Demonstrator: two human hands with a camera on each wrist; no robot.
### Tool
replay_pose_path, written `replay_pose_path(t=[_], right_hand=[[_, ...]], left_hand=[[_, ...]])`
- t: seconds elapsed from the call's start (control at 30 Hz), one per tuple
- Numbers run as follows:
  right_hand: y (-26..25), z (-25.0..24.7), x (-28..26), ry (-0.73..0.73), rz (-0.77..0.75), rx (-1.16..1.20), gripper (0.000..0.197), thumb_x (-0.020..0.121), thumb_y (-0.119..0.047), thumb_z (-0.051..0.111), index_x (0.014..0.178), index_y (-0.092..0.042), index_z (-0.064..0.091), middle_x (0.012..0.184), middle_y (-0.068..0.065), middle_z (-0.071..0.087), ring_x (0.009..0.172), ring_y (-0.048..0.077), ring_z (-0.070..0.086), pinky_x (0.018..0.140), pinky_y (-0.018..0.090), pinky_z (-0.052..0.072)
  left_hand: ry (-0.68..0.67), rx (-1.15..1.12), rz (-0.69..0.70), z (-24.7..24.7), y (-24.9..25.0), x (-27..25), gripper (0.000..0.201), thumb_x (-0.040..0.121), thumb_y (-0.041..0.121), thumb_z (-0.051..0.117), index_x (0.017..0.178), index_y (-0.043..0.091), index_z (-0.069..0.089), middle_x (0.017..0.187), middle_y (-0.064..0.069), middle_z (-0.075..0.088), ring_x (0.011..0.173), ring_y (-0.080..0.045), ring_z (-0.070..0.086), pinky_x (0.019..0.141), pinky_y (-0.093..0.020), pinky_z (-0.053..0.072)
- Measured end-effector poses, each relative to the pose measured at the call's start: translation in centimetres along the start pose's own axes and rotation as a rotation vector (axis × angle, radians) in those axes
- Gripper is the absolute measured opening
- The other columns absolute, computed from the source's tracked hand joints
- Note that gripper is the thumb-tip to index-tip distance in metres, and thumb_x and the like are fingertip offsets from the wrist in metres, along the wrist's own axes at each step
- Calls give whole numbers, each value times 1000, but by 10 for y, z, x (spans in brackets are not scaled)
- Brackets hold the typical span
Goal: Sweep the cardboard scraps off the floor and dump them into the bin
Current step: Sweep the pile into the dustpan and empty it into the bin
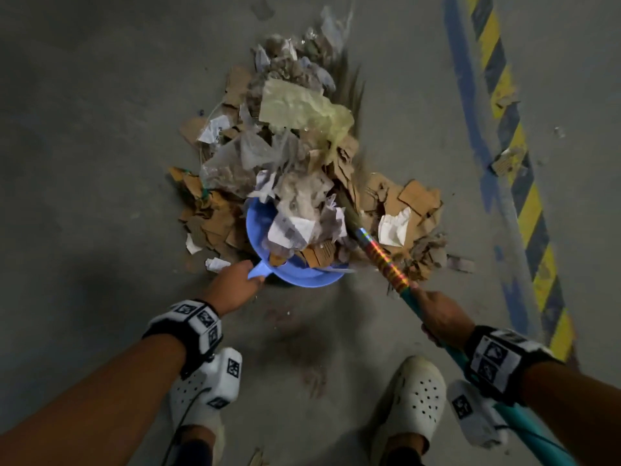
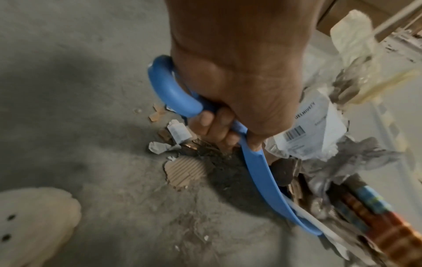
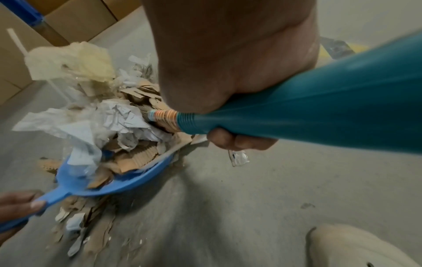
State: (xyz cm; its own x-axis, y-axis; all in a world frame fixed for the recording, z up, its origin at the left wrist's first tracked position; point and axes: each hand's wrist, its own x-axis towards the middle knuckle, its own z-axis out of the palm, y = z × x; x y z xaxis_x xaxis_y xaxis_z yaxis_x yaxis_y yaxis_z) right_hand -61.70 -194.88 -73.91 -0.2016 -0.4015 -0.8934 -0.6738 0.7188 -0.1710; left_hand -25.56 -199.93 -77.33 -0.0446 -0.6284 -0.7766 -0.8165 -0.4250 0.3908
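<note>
Blue plastic forms the round dustpan (image 1: 265, 227), whose looped handle is gripped by the left hand (image 1: 233, 285) with fingers (image 2: 214, 124) curled around it. The right hand (image 1: 438, 314) is clamped on the teal plastic handle of the grass broom (image 1: 386, 260), just behind its striped foil binding; the broom bristles extend ahead of this hand, along the right side of the debris. The brown cardboard scraps (image 1: 416, 196) lie in a mixed heap with crumpled white paper (image 1: 292, 230) and a pale yellow plastic bag (image 1: 302, 105), directly ahead of both hands. Part of the heap already sits in the dustpan between the hands; more scraps lie on the grey concrete floor (image 1: 84, 163) outside the left hand and ahead of the right hand. No bin is visible. Judged from this state, the load is stacked above the pan rim, so lifting or tilting the pan is likely to spill light paper back onto the floor. The bag may snag on the bristles and drag material out. Scraps under the pan edge, visible near the left fingers, will probably be missed unless the pan is repositioned. A stray piece on the yellow-and-black hazard stripe (image 1: 524, 183), well beyond the right hand, may be overlooked.
</note>
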Motion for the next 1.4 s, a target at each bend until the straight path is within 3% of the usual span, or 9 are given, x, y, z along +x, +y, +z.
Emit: replay_pose_path(t=[0.13,0.37,0.57,0.7,0.77,0.9,1.03,1.23,1.4], right_hand=[[-1,4,-14,-5,2,-39,52,101,-51,27,111,-10,57,68,12,58,53,23,57,47,28,49],[-18,-12,-77,81,-50,-29,57,100,-53,24,100,-10,62,74,12,60,71,31,63,68,39,55],[-45,-42,-187,151,-78,64,61,100,-53,26,88,-6,63,62,11,61,59,32,65,55,36,52],[-62,-50,-281,180,-62,168,58,102,-48,27,92,-3,62,75,20,65,60,29,59,54,30,46],[-73,-50,-333,227,-47,206,49,103,-44,28,91,-7,58,69,13,62,52,22,55,44,24,40],[-88,-31,-432,302,-48,256,61,98,-57,27,78,-10,59,66,14,61,60,31,60,57,34,49],[-103,5,-515,395,-56,421,66,95,-63,27,81,-10,64,54,5,53,47,24,54,46,26,40],[-115,56,-609,489,-39,568,57,97,-59,29,90,-14,63,53,4,50,41,18,47,40,22,36],[-116,102,-667,569,-29,649,56,97,-59,29,78,-15,57,53,5,48,42,19,44,42,22,36]], left_hand=[[43,-24,16,7,15,-5,23,94,26,55,93,4,53,96,-22,62,92,-36,59,67,-35,36],[75,10,42,-20,55,-41,26,95,31,54,85,8,48,97,-24,61,92,-37,59,74,-38,43],[76,42,105,-87,93,-124,35,93,31,56,115,5,62,118,-20,63,111,-36,58,88,-37,46],[66,67,167,-145,110,-197,33,93,30,55,113,5,62,114,-21,63,106,-37,59,83,-37,47],[61,85,220,-176,116,-234,31,93,29,54,112,6,62,112,-20,64,104,-36,60,82,-36,46],[37,157,287,-233,126,-310,27,95,27,49,105,6,63,105,-19,65,98,-34,62,78,-36,47],[18,208,373,-277,128,-373,21,94,23,49,93,5,61,99,-22,66,93,-34,63,74,-36,47],[35,234,492,-316,119,-460,31,94,27,53,107,0,61,108,-23,64,102,-36,61,76,-34,45],[35,269,591,-334,94,-509,32,92,33,54,94,2,61,96,-23,65,93,-37,62,76,-40,49]])
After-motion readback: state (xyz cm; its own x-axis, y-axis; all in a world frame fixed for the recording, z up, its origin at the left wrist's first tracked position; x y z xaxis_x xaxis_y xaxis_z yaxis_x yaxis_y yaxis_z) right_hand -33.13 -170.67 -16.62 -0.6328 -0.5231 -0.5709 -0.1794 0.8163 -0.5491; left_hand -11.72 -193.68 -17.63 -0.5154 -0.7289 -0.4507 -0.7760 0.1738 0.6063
